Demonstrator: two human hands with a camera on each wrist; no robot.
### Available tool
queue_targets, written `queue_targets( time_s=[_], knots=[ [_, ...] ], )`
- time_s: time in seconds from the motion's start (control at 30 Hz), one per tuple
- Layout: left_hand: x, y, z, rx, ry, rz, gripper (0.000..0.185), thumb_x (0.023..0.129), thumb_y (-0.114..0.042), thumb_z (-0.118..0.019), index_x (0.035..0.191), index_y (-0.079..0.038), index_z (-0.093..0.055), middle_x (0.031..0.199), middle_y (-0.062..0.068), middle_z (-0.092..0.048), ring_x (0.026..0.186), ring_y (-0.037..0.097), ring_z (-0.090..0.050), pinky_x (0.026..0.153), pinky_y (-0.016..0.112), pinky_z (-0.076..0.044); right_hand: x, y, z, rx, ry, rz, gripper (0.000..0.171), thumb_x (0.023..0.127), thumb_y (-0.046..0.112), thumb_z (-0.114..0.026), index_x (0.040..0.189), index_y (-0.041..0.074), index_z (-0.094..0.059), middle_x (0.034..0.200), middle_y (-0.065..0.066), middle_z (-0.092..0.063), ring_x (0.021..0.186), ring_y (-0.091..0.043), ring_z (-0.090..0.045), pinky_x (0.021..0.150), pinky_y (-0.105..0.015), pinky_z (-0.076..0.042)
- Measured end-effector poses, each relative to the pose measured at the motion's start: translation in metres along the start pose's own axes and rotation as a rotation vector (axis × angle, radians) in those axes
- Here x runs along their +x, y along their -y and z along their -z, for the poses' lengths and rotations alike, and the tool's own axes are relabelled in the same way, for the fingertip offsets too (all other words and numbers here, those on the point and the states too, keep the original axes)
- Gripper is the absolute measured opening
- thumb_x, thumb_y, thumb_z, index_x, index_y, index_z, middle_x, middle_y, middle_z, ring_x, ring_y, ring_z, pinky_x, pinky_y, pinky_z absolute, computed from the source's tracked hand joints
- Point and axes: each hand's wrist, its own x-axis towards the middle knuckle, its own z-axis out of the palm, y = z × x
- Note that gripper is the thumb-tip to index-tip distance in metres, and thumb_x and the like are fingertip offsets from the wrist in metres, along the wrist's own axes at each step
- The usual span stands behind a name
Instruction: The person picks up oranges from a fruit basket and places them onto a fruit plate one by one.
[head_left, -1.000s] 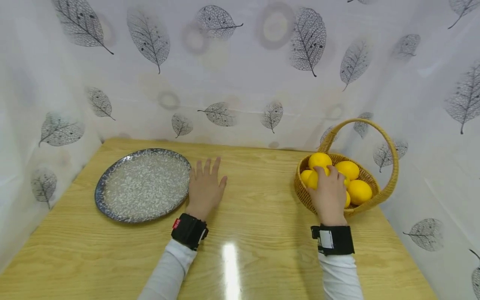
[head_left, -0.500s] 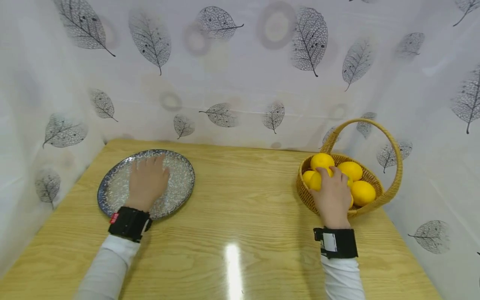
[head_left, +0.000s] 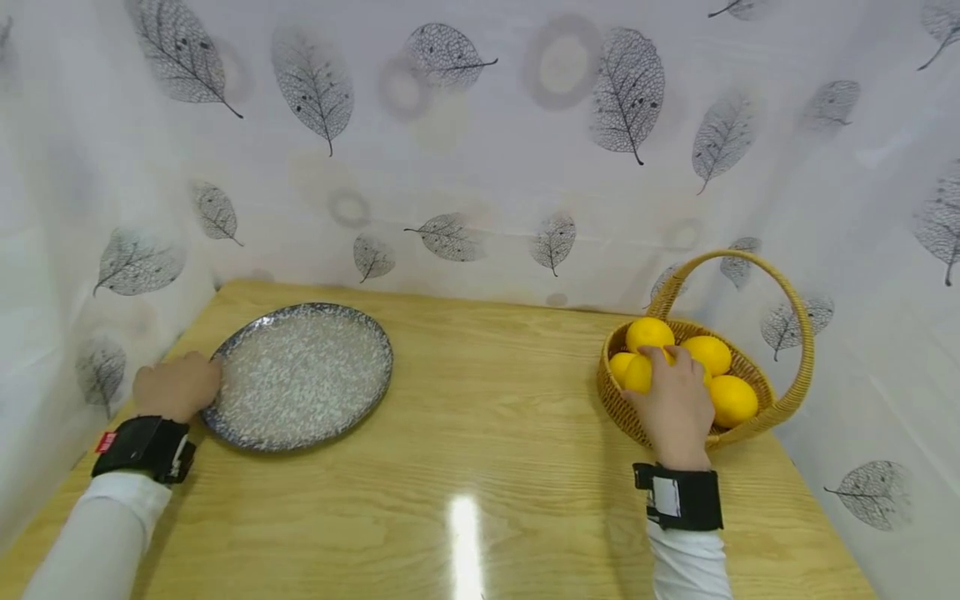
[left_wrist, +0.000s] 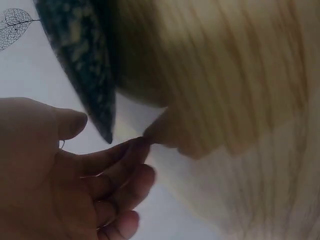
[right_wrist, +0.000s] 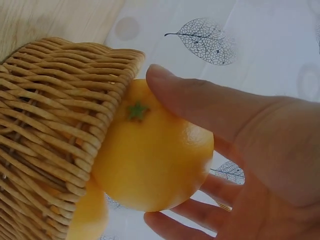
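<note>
At the left, an oval speckled grey plate (head_left: 303, 379) with a dark blue rim lies on the wooden table. My left hand (head_left: 177, 387) grips its left edge; in the left wrist view the thumb is at one side of the rim and curled fingers (left_wrist: 125, 185) reach under the other. My right hand (head_left: 675, 412) reaches into a wicker basket (head_left: 621, 410) at the right. Its thumb and fingers hold an orange (right_wrist: 150, 150) with a green star-shaped stem end, right at the basket's rim in the right wrist view.
More oranges (head_left: 733, 402) fill the basket, whose tall handle (head_left: 805, 358) arches over its right side. A curtain (head_left: 480, 158) printed with leaves hangs behind the table (head_left: 480, 400) and along both sides.
My left hand has moved left from the plate's right edge, across above the plate, to its left edge, and its fingers have curled. My right hand has stayed at the oranges.
</note>
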Motion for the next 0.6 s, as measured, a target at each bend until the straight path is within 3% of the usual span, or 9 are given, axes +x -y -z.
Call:
queue_targets(
  time_s=[0.1, 0.3, 0.6],
  knots=[
    [0.004, 0.003, 0.0, -0.008, 0.018, -0.02, 0.05, 0.107, -0.023, -0.037, 0.102, 0.022, -0.059, 0.09, 0.038, -0.065, 0.083, 0.056, -0.063, 0.074, 0.065, -0.049, -0.001, 0.0, 0.0, 0.019, 0.01, -0.027, 0.066, 0.085, 0.019, -0.082, 0.144, 0.009, -0.053, 0.151, -0.03, -0.04, 0.131, -0.051, -0.042, 0.081, -0.067, -0.051],
    [0.002, -0.001, 0.001, 0.009, -0.071, -0.08, 0.042, 0.105, -0.018, -0.047, 0.084, 0.015, -0.061, 0.068, 0.027, -0.063, 0.062, 0.044, -0.062, 0.056, 0.057, -0.051, -0.002, 0.002, 0.002, 0.03, 0.032, -0.038, 0.066, 0.086, 0.019, -0.081, 0.144, 0.007, -0.052, 0.152, -0.03, -0.038, 0.133, -0.052, -0.04, 0.081, -0.069, -0.051],
    [0.002, -0.019, -0.011, -0.024, -0.164, -0.153, 0.039, 0.104, -0.018, -0.053, 0.079, 0.011, -0.057, 0.063, 0.024, -0.057, 0.056, 0.039, -0.058, 0.052, 0.052, -0.047, 0.0, 0.001, 0.006, 0.037, 0.091, -0.02, 0.069, 0.088, 0.018, -0.079, 0.147, 0.005, -0.047, 0.154, -0.035, -0.033, 0.136, -0.056, -0.034, 0.09, -0.071, -0.047]
  ],
)
